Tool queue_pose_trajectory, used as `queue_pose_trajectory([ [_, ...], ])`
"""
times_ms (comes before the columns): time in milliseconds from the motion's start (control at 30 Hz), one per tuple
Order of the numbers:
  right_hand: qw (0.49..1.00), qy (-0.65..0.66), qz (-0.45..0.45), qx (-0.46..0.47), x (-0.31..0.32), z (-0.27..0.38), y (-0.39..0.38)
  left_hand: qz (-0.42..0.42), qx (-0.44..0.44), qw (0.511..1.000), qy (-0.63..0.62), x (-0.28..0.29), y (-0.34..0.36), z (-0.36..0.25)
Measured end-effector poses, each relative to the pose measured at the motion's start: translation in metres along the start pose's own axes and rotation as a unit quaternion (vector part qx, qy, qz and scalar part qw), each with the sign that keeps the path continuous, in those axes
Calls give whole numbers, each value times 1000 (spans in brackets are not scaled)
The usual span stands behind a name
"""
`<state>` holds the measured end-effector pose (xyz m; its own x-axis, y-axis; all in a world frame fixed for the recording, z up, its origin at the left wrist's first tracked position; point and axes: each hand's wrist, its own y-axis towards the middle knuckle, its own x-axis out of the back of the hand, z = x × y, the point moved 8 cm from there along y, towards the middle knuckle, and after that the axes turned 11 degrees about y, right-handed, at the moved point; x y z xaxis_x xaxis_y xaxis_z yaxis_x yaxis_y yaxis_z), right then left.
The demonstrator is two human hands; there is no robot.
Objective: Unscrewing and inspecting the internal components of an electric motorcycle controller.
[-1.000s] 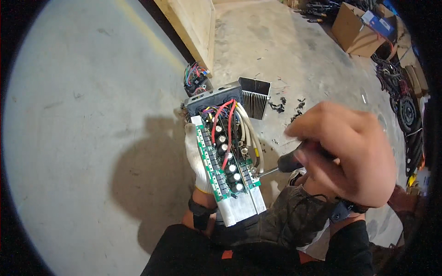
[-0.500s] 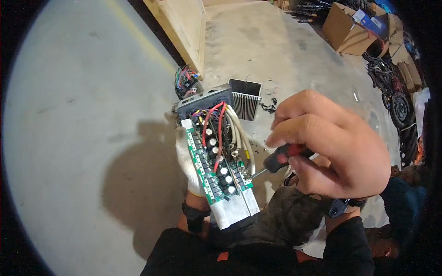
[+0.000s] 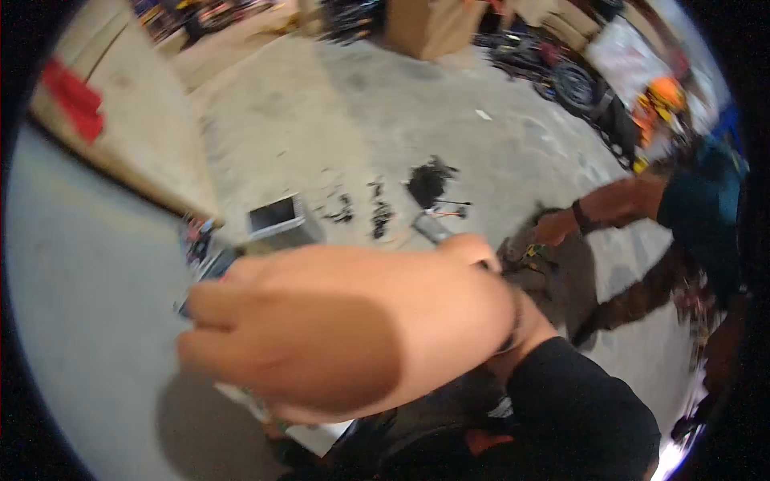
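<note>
Pale metal plate (image 3: 319, 437) shows below the blurred right hand (image 3: 297, 333); what the hands hold, I cannot tell

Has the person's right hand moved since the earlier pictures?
Yes, leftward: the right hand, earlier to the lower right of the finned heat sink on the floor, now appears directly below it in view.
</note>
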<state>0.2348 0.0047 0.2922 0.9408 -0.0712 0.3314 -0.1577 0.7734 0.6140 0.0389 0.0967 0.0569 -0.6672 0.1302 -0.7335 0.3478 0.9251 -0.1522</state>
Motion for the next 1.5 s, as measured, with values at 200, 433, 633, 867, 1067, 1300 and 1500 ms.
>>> queue_pose_trajectory([
  [200, 951, -267, 132, -77, -35, -45, -16, -7, 8, 1000, 14, 2, 6, 10],
  [433, 947, 296, -56, 109, -15, -20, -22, -10, 0, 1000, 11, 16, -4, -2],
  [633, 996, -69, 45, -18, -2, -22, -17, 26, 33, 997, -70, 6, -6, 7],
  [867, 985, 72, 106, -115, -12, -14, 6, 44, 57, 980, -188, -6, 6, 9],
  [1067, 987, -110, 111, 25, -11, -5, 7, 207, 81, 939, -265, -27, 2, 14],
  [1300, 984, -16, 90, -152, -15, -18, 3, 62, 59, 974, -209, -3, 2, 9],
  [1500, 982, -36, 181, 29, -11, -16, -3, 188, 75, 942, -266, -41, -2, 13],
])
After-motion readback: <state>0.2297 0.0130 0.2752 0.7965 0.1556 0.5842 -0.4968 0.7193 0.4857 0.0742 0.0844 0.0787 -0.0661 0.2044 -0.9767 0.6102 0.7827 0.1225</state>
